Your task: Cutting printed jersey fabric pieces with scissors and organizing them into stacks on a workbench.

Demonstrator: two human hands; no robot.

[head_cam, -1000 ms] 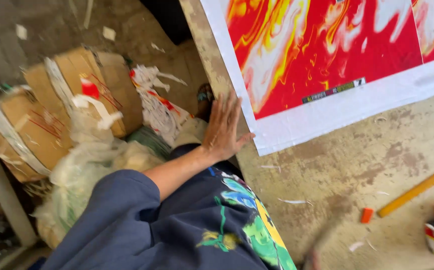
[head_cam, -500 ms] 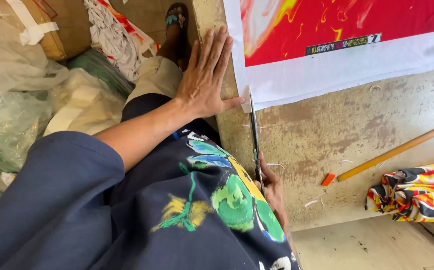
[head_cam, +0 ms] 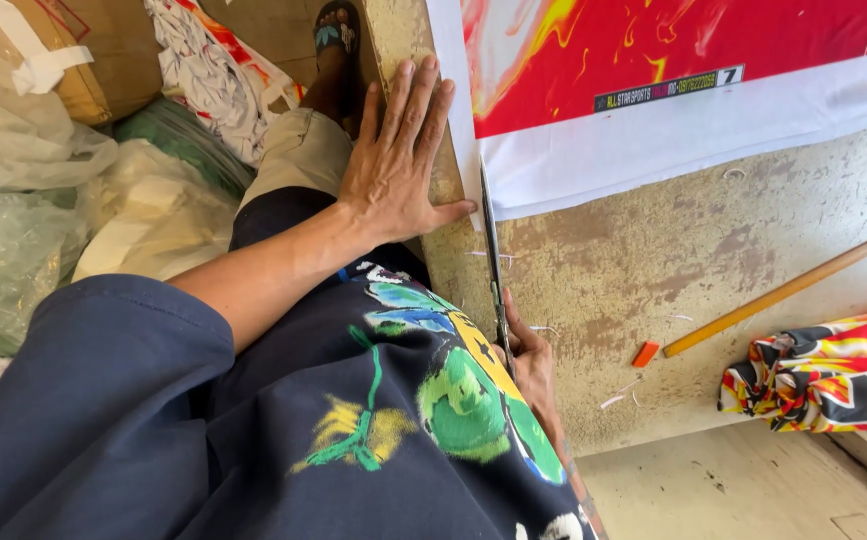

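Observation:
My left hand (head_cam: 398, 160) lies flat, fingers spread, on the edge of a worn beige table (head_cam: 713, 250), its thumb touching the left border of a printed cloth (head_cam: 673, 110) with a red-and-yellow pattern and a white margin. My right hand (head_cam: 531, 362) shows only partly beside my dark printed shirt and grips long metal scissors (head_cam: 492, 250). The blades point away from me and reach the cloth's near left corner, just by my left thumb.
A wooden stick (head_cam: 773, 297) and a small orange chalk piece (head_cam: 645, 353) lie on the table. A bunched multicoloured cloth (head_cam: 818, 370) sits at the right edge. Plastic bags (head_cam: 23, 220), a cardboard box (head_cam: 103, 60) and my sandalled foot (head_cam: 338, 25) are on the floor to the left.
The view has dropped closer to the table edge. My right hand with the scissors has come into sight, and the blades now reach the cloth's corner. My left hand stays pressed flat.

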